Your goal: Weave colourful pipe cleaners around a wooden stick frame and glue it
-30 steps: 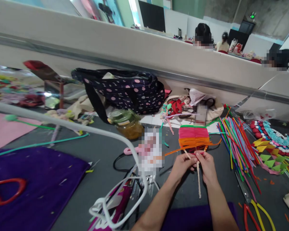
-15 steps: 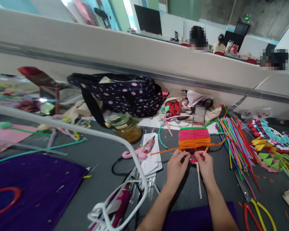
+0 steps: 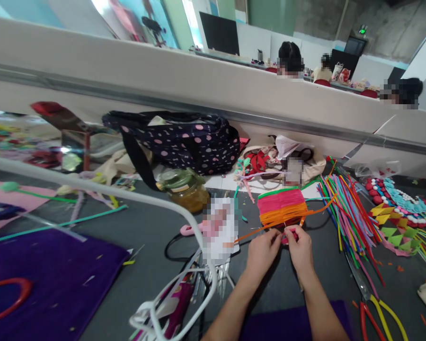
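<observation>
A panel of pipe cleaners [image 3: 282, 207] lies in front of me, with a green top edge, a broad pink band and an orange band under it. Orange ends stick out on both sides. My left hand [image 3: 264, 248] is closed at the panel's lower end, thumb and fingers pinched together. Beside it, my right hand [image 3: 298, 248] pinches a small pink part [image 3: 290, 234] below the orange band. The fingertips nearly meet and cover most of what they grip. A bundle of coloured pipe cleaners [image 3: 353, 218] lies to the right.
Pliers with red and yellow handles [image 3: 376, 308] lie at the lower right. A glass jar [image 3: 184, 189] and a dark patterned bag [image 3: 184, 142] stand behind on the left. A white bent tube [image 3: 156, 199] crosses the left foreground. Purple cloth [image 3: 57, 284] covers the table's left side.
The panel has tilted slightly, its left side lower. My hands have drawn closer together at its lower end. The pale strip that hung below them is now mostly hidden.
</observation>
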A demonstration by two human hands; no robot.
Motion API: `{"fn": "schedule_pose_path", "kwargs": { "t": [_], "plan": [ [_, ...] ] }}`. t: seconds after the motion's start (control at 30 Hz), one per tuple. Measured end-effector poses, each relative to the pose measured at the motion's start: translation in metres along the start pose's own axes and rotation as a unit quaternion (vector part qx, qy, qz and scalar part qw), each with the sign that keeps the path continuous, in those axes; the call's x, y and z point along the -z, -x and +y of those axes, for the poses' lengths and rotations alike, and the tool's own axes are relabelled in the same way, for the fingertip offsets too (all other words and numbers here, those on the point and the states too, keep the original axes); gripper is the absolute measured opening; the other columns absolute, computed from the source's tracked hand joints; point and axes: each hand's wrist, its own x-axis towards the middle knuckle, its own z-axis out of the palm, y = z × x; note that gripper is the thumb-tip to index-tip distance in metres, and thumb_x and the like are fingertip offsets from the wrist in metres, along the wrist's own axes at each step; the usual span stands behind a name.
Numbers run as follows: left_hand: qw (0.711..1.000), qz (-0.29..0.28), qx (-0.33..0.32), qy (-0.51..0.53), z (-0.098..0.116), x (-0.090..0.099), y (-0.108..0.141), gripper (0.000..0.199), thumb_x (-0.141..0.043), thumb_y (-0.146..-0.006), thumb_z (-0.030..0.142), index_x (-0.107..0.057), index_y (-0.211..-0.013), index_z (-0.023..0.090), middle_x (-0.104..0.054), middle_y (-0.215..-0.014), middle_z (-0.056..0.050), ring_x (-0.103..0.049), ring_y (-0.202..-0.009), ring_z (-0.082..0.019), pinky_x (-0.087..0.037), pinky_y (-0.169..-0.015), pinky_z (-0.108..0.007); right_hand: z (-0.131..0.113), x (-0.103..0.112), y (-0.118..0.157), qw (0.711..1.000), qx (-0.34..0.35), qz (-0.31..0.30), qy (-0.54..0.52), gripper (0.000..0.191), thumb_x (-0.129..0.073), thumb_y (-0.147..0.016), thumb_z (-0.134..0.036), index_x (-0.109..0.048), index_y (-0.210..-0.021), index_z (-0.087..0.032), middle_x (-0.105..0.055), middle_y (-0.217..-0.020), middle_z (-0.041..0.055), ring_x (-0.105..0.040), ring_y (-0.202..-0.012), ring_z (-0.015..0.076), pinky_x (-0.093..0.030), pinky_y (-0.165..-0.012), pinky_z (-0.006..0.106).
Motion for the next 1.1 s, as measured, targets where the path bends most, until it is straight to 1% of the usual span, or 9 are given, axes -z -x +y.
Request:
{"fn": "schedule_pose_path", "kwargs": {
  "t": [0.17,0.3,0.47,0.57,0.7,0.8,0.87,0.97,1.1],
  "plan": [
    [0.995,0.022,0.002,0.097,-0.001,-0.003,0.000,0.024,-0.043,-0.087,0.031,-0.063,-0.078,0.020,-0.067,-0.072,-0.001,-0.059,-0.066,-0.015,-0.035,-0.061,-0.022,0.000,0.001,-0.002,1.000,-0.002,-0.003,0.000,0.025,-0.049,-0.085,-0.036,-0.067,-0.083,-0.019,-0.070,-0.079,0.0047,-0.062,-0.074,0.0191,-0.046,-0.067,0.026],
    [0.991,0.035,0.004,0.130,-0.001,-0.005,0.001,0.026,-0.042,-0.087,0.033,-0.060,-0.076,0.020,-0.064,-0.068,0.000,-0.058,-0.064,-0.015,-0.036,-0.061,-0.022,0.001,0.003,-0.003,1.000,-0.006,-0.008,0.004,0.024,-0.050,-0.084,-0.036,-0.067,-0.084,-0.019,-0.070,-0.082,0.0048,-0.063,-0.075,0.0195,-0.047,-0.068,0.026],
    [0.996,0.038,0.000,0.075,0.000,-0.004,0.001,0.026,-0.041,-0.089,0.033,-0.062,-0.080,0.020,-0.066,-0.072,-0.001,-0.060,-0.067,-0.016,-0.036,-0.063,-0.023,0.008,0.004,-0.004,0.999,-0.006,-0.034,0.002,0.022,-0.049,-0.085,-0.034,-0.066,-0.084,-0.019,-0.070,-0.081,0.0044,-0.064,-0.075,0.0194,-0.047,-0.066,0.026],
    [0.998,0.021,-0.003,0.056,-0.001,-0.004,0.000,0.024,-0.042,-0.089,0.030,-0.062,-0.079,0.020,-0.066,-0.072,-0.002,-0.060,-0.067,-0.016,-0.035,-0.062,-0.023,0.013,0.003,-0.006,0.998,-0.003,-0.051,0.019,0.022,-0.047,-0.085,-0.032,-0.066,-0.083,-0.019,-0.070,-0.081,0.0044,-0.064,-0.073,0.0188,-0.046,-0.065,0.025],
    [0.999,-0.005,-0.011,0.037,-0.005,-0.006,-0.001,0.021,-0.045,-0.087,0.024,-0.062,-0.075,0.019,-0.066,-0.075,-0.004,-0.059,-0.070,-0.016,-0.036,-0.064,-0.023,0.016,0.004,-0.007,0.995,0.005,-0.061,0.077,0.028,-0.041,-0.088,-0.029,-0.067,-0.085,-0.019,-0.070,-0.082,0.0053,-0.063,-0.074,0.0189,-0.045,-0.067,0.026],
    [0.999,-0.017,-0.015,0.025,-0.007,-0.007,-0.001,0.021,-0.045,-0.086,0.021,-0.062,-0.074,0.019,-0.067,-0.077,-0.004,-0.060,-0.072,-0.016,-0.036,-0.065,-0.024,0.017,0.006,-0.007,0.990,0.021,-0.060,0.126,0.031,-0.038,-0.089,-0.028,-0.068,-0.092,-0.019,-0.069,-0.087,0.0069,-0.062,-0.082,0.0197,-0.044,-0.075,0.028],
    [0.999,-0.022,-0.014,0.019,-0.006,-0.007,-0.002,0.021,-0.046,-0.086,0.021,-0.063,-0.074,0.019,-0.067,-0.078,-0.005,-0.060,-0.073,-0.016,-0.036,-0.065,-0.024,0.019,0.009,-0.007,0.985,0.039,-0.050,0.159,0.030,-0.041,-0.088,-0.028,-0.069,-0.094,-0.020,-0.067,-0.090,0.0079,-0.060,-0.087,0.0206,-0.043,-0.079,0.030],
    [1.000,-0.025,-0.009,0.012,-0.004,-0.006,-0.002,0.021,-0.047,-0.085,0.021,-0.065,-0.076,0.019,-0.068,-0.080,-0.005,-0.060,-0.074,-0.017,-0.036,-0.065,-0.024,0.021,0.013,-0.009,0.977,0.044,-0.026,0.207,0.025,-0.048,-0.086,-0.028,-0.071,-0.090,-0.021,-0.064,-0.090,0.0089,-0.058,-0.088,0.0221,-0.042,-0.080,0.031],
    [1.000,-0.031,-0.003,-0.003,0.001,-0.003,-0.001,0.020,-0.048,-0.084,0.021,-0.067,-0.078,0.019,-0.070,-0.081,-0.005,-0.062,-0.077,-0.018,-0.036,-0.066,-0.025,0.021,0.017,-0.010,0.972,0.018,-0.014,0.233,0.020,-0.050,-0.084,-0.028,-0.068,-0.079,-0.021,-0.060,-0.087,0.0077,-0.057,-0.083,0.0217,-0.041,-0.075,0.031]
  ]
}}
